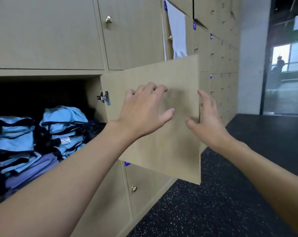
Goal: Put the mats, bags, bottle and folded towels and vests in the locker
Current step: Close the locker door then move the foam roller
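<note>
The task looks close to its end, as far as this view shows. The locker (93,89) stands open, and inside it the folded vests (62,124), light blue with dark trim, sit in two stacks, the right-hand stack toward the locker's right wall. Folded purple towels (33,170) lie under and before them, near the locker's front edge. Darker shapes fill the gaps and the back of the compartment, but I cannot tell whether they are bags, mats or more clothing, and no bottle is to be seen, so those items may be inside out of sight or may remain to be stowed. Neither hand carries anything, and both are at the door (161,142), which stands swung out on its hinge (104,98) over the speckled floor (213,202). I judge the step in hand to be closing the locker. The left hand (144,110) reaches forward on a long, nearly straight arm, fingers spread wide and slightly bent before the door's inner face; whether it touches the panel I cannot tell. The right hand (208,120) is at the door's free edge, fingers straight and together, thumb apart, wide and holding nothing, with no grip closed on the edge.
</note>
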### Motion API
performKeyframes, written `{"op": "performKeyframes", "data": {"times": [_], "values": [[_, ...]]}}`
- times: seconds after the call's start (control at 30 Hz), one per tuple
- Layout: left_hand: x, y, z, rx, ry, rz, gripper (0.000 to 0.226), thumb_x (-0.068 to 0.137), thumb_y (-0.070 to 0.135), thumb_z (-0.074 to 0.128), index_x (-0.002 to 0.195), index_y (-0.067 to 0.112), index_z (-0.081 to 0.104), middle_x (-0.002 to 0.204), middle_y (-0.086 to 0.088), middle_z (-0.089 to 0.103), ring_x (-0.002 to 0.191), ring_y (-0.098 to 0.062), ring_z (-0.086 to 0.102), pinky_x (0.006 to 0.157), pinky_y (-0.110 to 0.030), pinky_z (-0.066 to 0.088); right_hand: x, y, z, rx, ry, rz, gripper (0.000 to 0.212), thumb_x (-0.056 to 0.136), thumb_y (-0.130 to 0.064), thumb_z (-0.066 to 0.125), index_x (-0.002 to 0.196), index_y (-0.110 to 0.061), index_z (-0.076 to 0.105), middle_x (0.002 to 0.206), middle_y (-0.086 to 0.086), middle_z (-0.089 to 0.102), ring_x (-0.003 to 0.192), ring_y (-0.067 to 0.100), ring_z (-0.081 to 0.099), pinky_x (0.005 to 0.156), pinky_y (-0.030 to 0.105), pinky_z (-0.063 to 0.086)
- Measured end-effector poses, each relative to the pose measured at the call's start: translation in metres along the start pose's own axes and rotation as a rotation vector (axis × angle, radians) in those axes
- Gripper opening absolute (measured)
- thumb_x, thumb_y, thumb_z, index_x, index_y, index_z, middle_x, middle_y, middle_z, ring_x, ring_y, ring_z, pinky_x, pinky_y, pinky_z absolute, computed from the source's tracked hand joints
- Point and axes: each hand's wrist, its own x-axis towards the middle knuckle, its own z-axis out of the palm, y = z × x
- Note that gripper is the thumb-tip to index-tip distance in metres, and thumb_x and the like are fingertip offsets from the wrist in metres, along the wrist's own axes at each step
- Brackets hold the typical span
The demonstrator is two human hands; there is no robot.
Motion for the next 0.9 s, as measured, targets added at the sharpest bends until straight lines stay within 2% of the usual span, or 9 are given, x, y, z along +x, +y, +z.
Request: {"op": "performKeyframes", "data": {"times": [0.07, 0.13, 0.23, 0.33, 0.47, 0.57, 0.63, 0.77, 0.9], "values": [[0.007, 0.013, 0.002, -0.017, -0.008, 0.013, 0.067, 0.08, 0.062, 0.041, 0.138, 0.029, 0.047, 0.135, 0.005, 0.053, 0.125, -0.02, 0.05, 0.102, -0.041, 0.032, 0.003, 0.009, 0.001, 0.201, -0.109, 0.021, 0.094, 0.087, -0.008, 0.064, 0.153, -0.039, 0.005, 0.157, -0.013, 0.019, 0.144, 0.006, 0.021, 0.114, 0.032, 0.029], [0.011, 0.022, 0.002, -0.025, -0.013, 0.03, 0.068, 0.08, 0.062, 0.041, 0.14, 0.031, 0.044, 0.136, 0.004, 0.051, 0.126, -0.02, 0.049, 0.101, -0.041, 0.033, 0.004, 0.016, 0.002, 0.267, -0.101, 0.024, 0.097, 0.084, -0.01, 0.064, 0.15, -0.047, 0.004, 0.156, -0.014, 0.025, 0.139, 0.002, 0.029, 0.111, 0.032, 0.035], [0.012, 0.029, -0.001, -0.045, -0.001, 0.048, 0.068, 0.08, 0.062, 0.043, 0.142, 0.034, 0.042, 0.142, 0.002, 0.044, 0.127, -0.022, 0.048, 0.103, -0.044, 0.037, -0.003, 0.017, 0.003, 0.268, -0.113, 0.051, 0.096, 0.079, -0.023, 0.064, 0.151, -0.045, 0.004, 0.157, -0.008, 0.028, 0.137, 0.007, 0.038, 0.111, 0.039, 0.039], [0.008, 0.033, -0.008, -0.04, 0.046, 0.077, 0.068, 0.081, 0.062, 0.047, 0.144, 0.038, 0.039, 0.152, -0.001, 0.032, 0.129, -0.026, 0.046, 0.102, -0.047, 0.042, -0.02, 0.008, 0.004, 0.233, -0.141, 0.013, 0.093, 0.074, -0.038, 0.062, 0.153, -0.04, 0.012, 0.146, -0.008, 0.043, 0.127, 0.016, 0.051, 0.104, 0.044, 0.045], [-0.006, 0.025, -0.026, -0.013, 0.112, 0.115, 0.068, 0.085, 0.064, 0.051, 0.146, 0.04, 0.038, 0.16, -0.002, 0.021, 0.135, -0.024, 0.041, 0.097, -0.048, 0.043, -0.046, -0.018, 0.005, 0.225, -0.172, -0.105, 0.085, 0.085, -0.021, 0.065, 0.155, -0.032, 0.018, 0.135, -0.014, 0.046, 0.115, 0.005, 0.05, 0.101, 0.027, 0.044], [-0.022, 0.011, -0.042, 0.034, 0.137, 0.105, 0.069, 0.082, 0.067, 0.053, 0.144, 0.038, 0.044, 0.162, -0.004, 0.018, 0.134, -0.025, 0.041, 0.093, -0.047, 0.044, -0.064, -0.039, 0.009, 0.236, -0.23, -0.179, 0.077, 0.09, -0.017, 0.061, 0.154, -0.035, 0.022, 0.127, -0.014, 0.05, 0.11, -0.003, 0.05, 0.09, 0.009, 0.041], [-0.035, -0.002, -0.055, 0.071, 0.151, 0.092, 0.071, 0.079, 0.069, 0.053, 0.142, 0.037, 0.045, 0.161, -0.007, 0.019, 0.133, -0.029, 0.043, 0.092, -0.049, 0.047, -0.07, -0.052, 0.014, 0.276, -0.265, -0.216, 0.07, 0.093, -0.017, 0.057, 0.151, -0.04, 0.026, 0.127, -0.019, 0.051, 0.114, -0.011, 0.047, 0.089, 0.004, 0.038], [-0.069, -0.034, -0.085, 0.159, 0.195, 0.108, 0.069, 0.077, 0.066, 0.059, 0.137, 0.033, 0.05, 0.163, -0.009, 0.016, 0.135, -0.03, 0.041, 0.091, -0.048, 0.047, -0.079, -0.074, 0.038, 0.406, -0.374, -0.235, 0.053, 0.1, -0.021, 0.05, 0.142, -0.051, 0.039, 0.131, -0.02, 0.058, 0.122, -0.009, 0.048, 0.094, 0.011, 0.043], [-0.106, -0.072, -0.118, 0.283, 0.219, 0.093, 0.069, 0.076, 0.062, 0.058, 0.134, 0.025, 0.05, 0.165, -0.012, 0.013, 0.144, -0.032, 0.033, 0.097, -0.047, 0.04, -0.091, -0.099, 0.082, 0.343, -0.493, -0.262, 0.035, 0.099, -0.021, 0.054, 0.13, -0.035, 0.059, 0.116, -0.018, 0.065, 0.107, -0.007, 0.057, 0.095, 0.023, 0.047]]}}
